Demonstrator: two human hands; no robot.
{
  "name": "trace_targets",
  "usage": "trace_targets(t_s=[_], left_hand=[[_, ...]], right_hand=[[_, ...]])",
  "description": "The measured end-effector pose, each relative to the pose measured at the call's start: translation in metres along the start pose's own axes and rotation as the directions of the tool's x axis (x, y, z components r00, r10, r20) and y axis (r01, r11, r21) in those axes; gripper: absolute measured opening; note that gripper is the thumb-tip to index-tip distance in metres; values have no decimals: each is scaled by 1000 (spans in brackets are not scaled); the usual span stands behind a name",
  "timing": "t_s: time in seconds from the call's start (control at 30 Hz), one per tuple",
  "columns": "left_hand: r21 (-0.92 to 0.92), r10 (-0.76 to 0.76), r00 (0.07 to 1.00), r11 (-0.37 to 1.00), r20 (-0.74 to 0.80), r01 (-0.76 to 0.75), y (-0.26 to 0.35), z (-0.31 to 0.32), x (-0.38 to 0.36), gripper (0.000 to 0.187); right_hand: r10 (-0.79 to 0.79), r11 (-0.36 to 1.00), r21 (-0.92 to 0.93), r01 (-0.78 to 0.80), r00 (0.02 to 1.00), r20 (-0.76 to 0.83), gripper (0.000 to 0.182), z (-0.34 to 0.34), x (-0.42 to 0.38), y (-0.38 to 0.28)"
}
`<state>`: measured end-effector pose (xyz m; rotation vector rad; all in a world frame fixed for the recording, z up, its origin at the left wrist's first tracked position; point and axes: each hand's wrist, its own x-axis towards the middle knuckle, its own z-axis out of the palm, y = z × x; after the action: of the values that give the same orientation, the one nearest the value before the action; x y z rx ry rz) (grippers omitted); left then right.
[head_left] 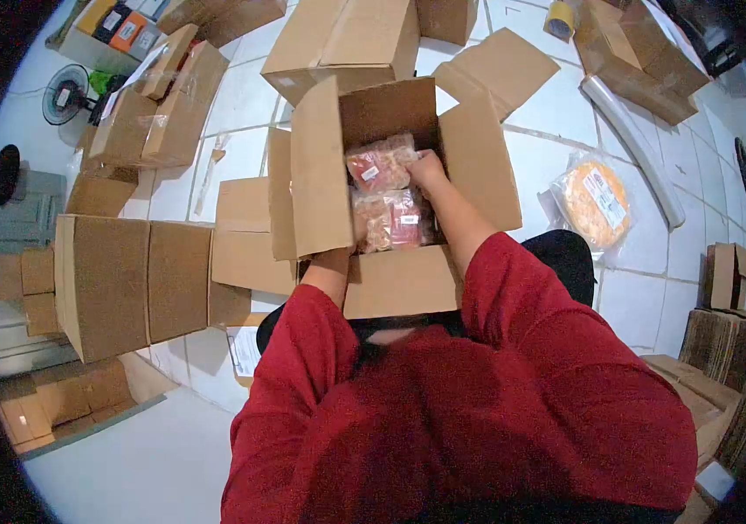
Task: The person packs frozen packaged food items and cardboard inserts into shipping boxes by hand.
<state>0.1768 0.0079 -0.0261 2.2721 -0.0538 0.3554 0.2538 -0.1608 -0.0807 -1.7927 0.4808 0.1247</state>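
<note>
An open cardboard box [401, 281] sits between my legs with its flaps spread outward. Inside lie clear plastic packets with reddish contents and white labels: an upper packet [379, 166] at the far side and a lower packet [389, 220] nearer to me. My right hand [426, 171] reaches in and is closed on the right edge of the upper packet. At the left wall, the wrist of my left hand [331, 265] goes in beneath the left flap [319, 175]; the flap and box wall hide most of its fingers, close to the lower packet.
A round, orange-topped item in clear plastic [596, 203] lies on the white tile floor at right. Behind it is a long white roll [633, 148]. Cardboard boxes stand ahead [342, 44] and at left [133, 279]. Yellow tape [559, 19] rests far back.
</note>
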Motion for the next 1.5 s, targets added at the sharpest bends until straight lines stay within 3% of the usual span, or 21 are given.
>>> trace_targets(t_s=[0.07,0.1,0.17,0.27,0.37,0.57,0.7,0.8,0.9,0.97,1.0,1.03,1.07,1.1,1.13,1.2,1.23,1.37,1.43,1.47,1.5], left_hand=[[45,6,999,999,46,-9,11,20,3,40],[68,10,998,998,70,-15,10,20,2,40],[109,22,992,993,121,-35,-1,-1,-3,41],[172,29,981,983,191,-63,2,-3,-5,41],[222,45,966,970,254,-103,6,0,-1,42],[309,71,912,928,403,-209,13,-7,-9,44],[356,78,881,896,466,-267,21,-11,-4,46],[397,66,860,867,507,-300,26,-10,-1,47],[427,26,830,848,557,-313,22,-14,-1,49],[443,12,812,833,583,-331,26,-13,-6,50],[358,-104,644,891,758,-278,73,-44,-9,38],[288,-184,419,937,889,-199,133,-84,-15,29],[-92,178,450,974,875,-205,150,-106,-15,27],[-457,506,476,861,720,-224,153,-125,-12,26],[-484,420,629,872,654,-78,146,-144,-6,25],[-414,42,926,901,376,127,131,-160,9,26],[-325,9,980,944,200,58,127,-151,24,27],[172,409,903,887,135,-428,57,-78,40,34],[-140,205,836,978,509,-154,60,-61,40,41],[-152,205,844,977,496,-149,67,-53,36,41],[93,175,832,961,527,-262,74,-44,29,46]], right_hand=[[43,947,-309,-84,990,-137,41,-10,-18,-18],[49,948,-306,-88,990,-134,41,-10,-18,-19],[54,849,-527,27,989,138,55,-12,-12,-22],[90,768,-640,-37,995,50,63,23,64,61],[219,874,-465,-142,969,116,67,-1,5,-12],[143,917,-380,-124,990,21,69,2,1,-10],[69,865,-501,-40,997,38,68,-5,-5,-23],[189,859,-508,-66,963,194,67,-15,-19,-38],[-83,864,-502,40,995,-62,50,-12,-38,-42],[-127,860,-487,157,987,94,45,-39,-65,-64],[-169,854,-448,264,956,242,39,-50,-77,-77],[-160,844,-487,225,972,173,32,-45,-76,-68],[-159,843,-488,225,972,173,32,-47,-76,-67],[-145,971,-171,164,982,118,30,-51,-78,-65],[-111,980,171,97,991,71,28,-53,-80,-65],[-157,941,308,143,987,22,27,-68,-98,-98],[-195,879,437,188,980,-31,27,-71,-106,-110],[-386,891,232,392,920,-73,27,-68,-112,-122],[-398,907,132,399,917,-37,28,-73,-130,-130],[-389,920,41,389,921,-8,29,-75,-134,-132],[-497,859,-121,497,867,28,33,-71,-127,-122]])
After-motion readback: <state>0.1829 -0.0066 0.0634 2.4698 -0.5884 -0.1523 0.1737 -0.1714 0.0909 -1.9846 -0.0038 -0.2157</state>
